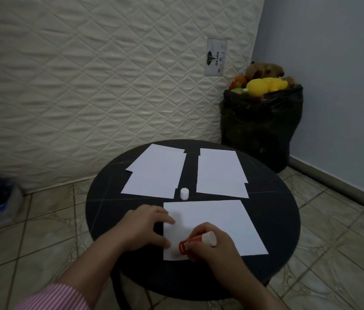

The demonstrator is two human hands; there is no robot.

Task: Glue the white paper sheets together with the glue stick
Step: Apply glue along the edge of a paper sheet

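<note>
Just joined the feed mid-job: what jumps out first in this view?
The right hand grips a red glue stick, tip down on the near white sheet, while the left hand presses that sheet's left edge. Two more paper piles lie farther back on the round black table, with a white cap between them.

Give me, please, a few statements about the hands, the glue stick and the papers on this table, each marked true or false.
1. The right hand grips the glue stick. True.
2. The white cap is on the glue stick. False: it stands on the round table between the two far paper stacks.
3. The left hand rests on the near sheet. True.
4. The table holds one sheet only. False: two more stacks lie beyond.
</note>
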